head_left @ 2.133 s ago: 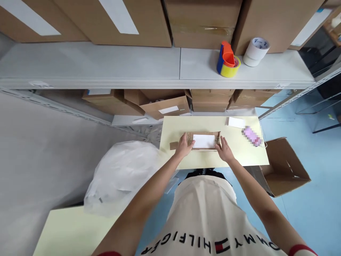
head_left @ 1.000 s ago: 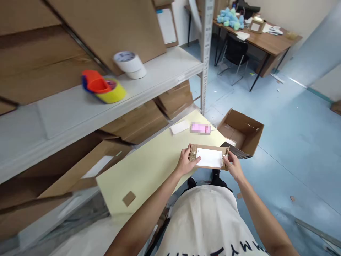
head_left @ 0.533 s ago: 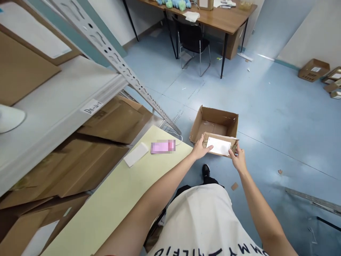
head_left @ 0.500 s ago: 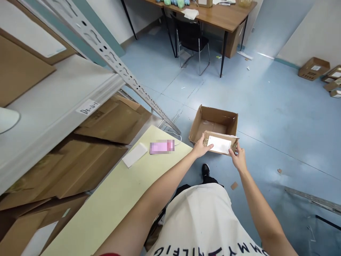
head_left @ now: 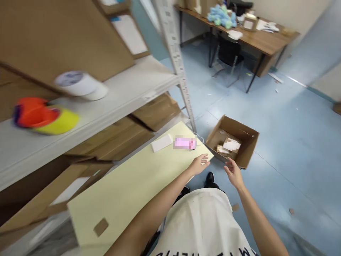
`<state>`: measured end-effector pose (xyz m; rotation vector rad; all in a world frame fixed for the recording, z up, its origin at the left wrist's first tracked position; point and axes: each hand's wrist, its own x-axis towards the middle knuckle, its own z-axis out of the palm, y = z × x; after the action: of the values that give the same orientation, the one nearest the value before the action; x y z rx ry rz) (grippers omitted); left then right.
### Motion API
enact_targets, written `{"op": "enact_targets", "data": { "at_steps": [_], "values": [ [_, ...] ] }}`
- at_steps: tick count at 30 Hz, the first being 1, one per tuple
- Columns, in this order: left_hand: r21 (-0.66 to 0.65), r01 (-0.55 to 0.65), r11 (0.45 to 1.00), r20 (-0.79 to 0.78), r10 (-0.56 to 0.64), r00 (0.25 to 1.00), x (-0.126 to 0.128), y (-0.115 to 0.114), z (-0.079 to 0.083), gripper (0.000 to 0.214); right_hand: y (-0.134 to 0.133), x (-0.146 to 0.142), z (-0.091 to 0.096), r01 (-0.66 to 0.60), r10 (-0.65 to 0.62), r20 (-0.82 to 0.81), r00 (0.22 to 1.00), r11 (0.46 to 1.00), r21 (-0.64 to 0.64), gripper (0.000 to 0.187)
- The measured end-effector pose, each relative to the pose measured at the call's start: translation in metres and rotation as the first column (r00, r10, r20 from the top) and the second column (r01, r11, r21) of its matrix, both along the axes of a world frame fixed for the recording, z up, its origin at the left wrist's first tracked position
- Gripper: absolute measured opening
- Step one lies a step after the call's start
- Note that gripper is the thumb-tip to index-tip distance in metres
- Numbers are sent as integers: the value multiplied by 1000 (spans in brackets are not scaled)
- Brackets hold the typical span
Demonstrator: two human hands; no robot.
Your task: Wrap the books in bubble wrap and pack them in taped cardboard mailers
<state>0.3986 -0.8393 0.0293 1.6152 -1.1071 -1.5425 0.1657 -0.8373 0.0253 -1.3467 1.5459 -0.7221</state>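
Note:
A small brown parcel with a white label [head_left: 229, 145] lies inside an open cardboard box [head_left: 246, 137] on the blue floor, to the right of a pale yellow table [head_left: 128, 185]. My left hand [head_left: 199, 164] hovers over the table's right corner with its fingers spread and nothing in it. Beside the box's near flap, my right hand [head_left: 232, 171] is also open and holds nothing. Both hands are apart from the parcel.
On the table lie a white card [head_left: 162, 143], a blurred pink item [head_left: 184, 143] and a brown cardboard scrap [head_left: 100, 227]. A shelf at the left carries a white tape roll [head_left: 80, 84], an orange tape dispenser [head_left: 42, 115] and cartons. A wooden desk [head_left: 247, 33] and chair stand at the back.
Both hands carried the labelled parcel off the table to the right, over the floor box, and let go. It now lies inside the box, and the hands have drawn back open.

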Motion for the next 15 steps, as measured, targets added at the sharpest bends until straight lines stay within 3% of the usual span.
{"op": "enact_targets", "data": {
  "at_steps": [3,7,12,15],
  "values": [
    [-31,-146,989,50,148,988,41,58,11,50,-6,46,9,-223,223,-5,975,975,-23,59],
    [-68,-390,918,101,395,913,93,143,24,45,1,125,25,-509,508,-27,861,860,-29,57],
    [-101,-699,708,142,705,695,136,252,24,43,58,232,34,-804,803,-29,595,594,-33,56],
    [-88,-834,545,124,837,534,142,311,19,43,107,283,38,-926,926,-40,375,372,-66,52]
  ]
}}
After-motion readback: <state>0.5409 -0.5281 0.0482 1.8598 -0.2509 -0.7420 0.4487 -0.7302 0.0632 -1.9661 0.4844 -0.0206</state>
